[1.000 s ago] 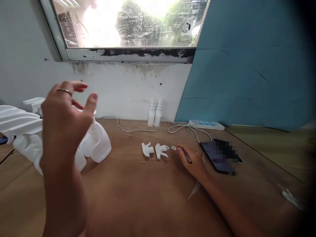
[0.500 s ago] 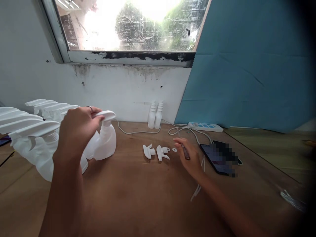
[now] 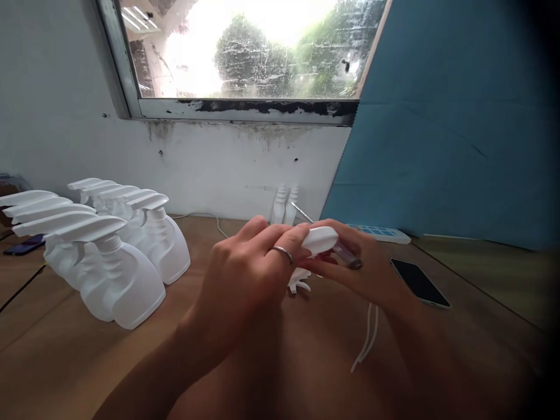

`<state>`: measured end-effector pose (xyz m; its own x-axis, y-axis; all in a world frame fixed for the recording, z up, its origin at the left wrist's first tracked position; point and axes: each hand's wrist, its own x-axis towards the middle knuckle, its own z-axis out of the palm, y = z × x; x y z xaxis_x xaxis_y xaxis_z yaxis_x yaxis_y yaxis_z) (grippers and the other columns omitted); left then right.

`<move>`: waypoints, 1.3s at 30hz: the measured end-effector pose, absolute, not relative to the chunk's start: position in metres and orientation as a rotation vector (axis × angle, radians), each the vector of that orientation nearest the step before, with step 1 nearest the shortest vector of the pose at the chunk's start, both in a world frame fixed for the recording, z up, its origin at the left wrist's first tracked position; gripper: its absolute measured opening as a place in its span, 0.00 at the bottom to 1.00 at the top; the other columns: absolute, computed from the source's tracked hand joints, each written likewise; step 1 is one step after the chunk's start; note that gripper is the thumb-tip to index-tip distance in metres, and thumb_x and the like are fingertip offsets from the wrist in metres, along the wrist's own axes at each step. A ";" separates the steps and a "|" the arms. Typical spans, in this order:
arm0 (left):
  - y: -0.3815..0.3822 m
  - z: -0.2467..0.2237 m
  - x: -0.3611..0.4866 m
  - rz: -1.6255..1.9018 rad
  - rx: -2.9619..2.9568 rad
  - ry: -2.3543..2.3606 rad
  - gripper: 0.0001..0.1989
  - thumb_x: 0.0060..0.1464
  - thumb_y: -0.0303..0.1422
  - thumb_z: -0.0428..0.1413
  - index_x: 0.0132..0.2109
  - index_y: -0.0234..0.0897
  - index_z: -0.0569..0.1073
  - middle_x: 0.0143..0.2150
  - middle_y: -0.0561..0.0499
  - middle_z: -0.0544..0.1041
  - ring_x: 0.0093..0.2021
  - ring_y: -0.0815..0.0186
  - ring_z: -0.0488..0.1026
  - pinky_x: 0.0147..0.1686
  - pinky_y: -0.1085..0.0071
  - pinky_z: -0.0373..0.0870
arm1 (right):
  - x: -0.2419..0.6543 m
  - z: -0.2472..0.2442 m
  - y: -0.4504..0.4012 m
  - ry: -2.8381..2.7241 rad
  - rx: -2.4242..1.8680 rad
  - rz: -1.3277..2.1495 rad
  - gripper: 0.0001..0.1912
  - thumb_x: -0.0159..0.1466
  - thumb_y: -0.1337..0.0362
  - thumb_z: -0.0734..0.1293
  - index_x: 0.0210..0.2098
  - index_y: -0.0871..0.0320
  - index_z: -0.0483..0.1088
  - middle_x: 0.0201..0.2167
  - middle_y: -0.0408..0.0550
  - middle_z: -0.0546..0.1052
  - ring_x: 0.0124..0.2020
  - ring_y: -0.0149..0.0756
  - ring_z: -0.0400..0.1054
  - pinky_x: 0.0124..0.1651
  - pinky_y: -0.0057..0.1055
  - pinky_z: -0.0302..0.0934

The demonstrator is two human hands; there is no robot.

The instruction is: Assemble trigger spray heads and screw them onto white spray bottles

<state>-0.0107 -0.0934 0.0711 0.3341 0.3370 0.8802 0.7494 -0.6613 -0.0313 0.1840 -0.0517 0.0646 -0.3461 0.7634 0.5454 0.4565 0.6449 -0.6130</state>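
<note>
In front of me, both hands meet over the table. My left hand [image 3: 258, 262], with a ring on one finger, grips a white trigger spray head [image 3: 322, 240]; its lower part is hidden by the fingers. My right hand [image 3: 367, 265] is closed around a thin screwdriver-like tool [image 3: 349, 255] with a translucent handle, its metal shaft pointing up and left. The right fingers also reach the spray head from the right. Beneath the hands, another white trigger piece [image 3: 300, 281] lies partly covered.
Two rows of white spray bottles [image 3: 135, 286] stand at the left. Two slim white bottles [image 3: 279, 205] lean by the wall. A phone [image 3: 420, 283], a power strip [image 3: 385, 234] and a white cable [image 3: 367, 338] are at the right. Another phone [image 3: 24, 245] lies far left.
My left hand has let go of a spray bottle in the back row and moved right, now gripping a spray head. My right hand has come up to meet it with the tool.
</note>
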 end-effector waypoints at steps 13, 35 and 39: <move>-0.045 0.047 0.004 -1.388 -3.122 -1.522 0.32 0.51 0.53 0.57 0.58 0.43 0.65 0.45 0.46 0.77 0.40 0.58 0.75 0.32 0.68 0.71 | 0.217 0.083 -0.037 -1.190 -0.675 0.834 0.12 0.50 0.63 0.77 0.27 0.57 0.70 0.17 0.37 0.61 0.16 0.23 0.50 0.16 0.25 0.43; -0.051 0.046 0.015 -1.663 -3.284 -1.564 0.28 0.44 0.47 0.65 0.52 0.43 0.72 0.40 0.49 0.76 0.40 0.60 0.72 0.36 0.69 0.68 | 0.225 0.087 -0.041 -1.266 -0.587 0.707 0.19 0.44 0.53 0.79 0.29 0.52 0.71 0.30 0.43 0.70 0.33 0.38 0.67 0.41 0.41 0.64; -0.047 0.046 0.009 -1.693 -3.839 -1.374 0.23 0.46 0.43 0.65 0.49 0.41 0.73 0.40 0.49 0.75 0.38 0.63 0.73 0.35 0.70 0.69 | 0.240 0.075 -0.031 -1.467 -0.549 0.704 0.26 0.48 0.36 0.70 0.29 0.51 0.70 0.29 0.47 0.67 0.37 0.44 0.66 0.46 0.46 0.64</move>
<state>0.0094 -0.0467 0.0464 0.6846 0.7166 0.1335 -0.0165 -0.1678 0.9857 0.2396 -0.0311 0.0750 -0.0293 0.7183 0.6951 -0.0927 0.6904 -0.7174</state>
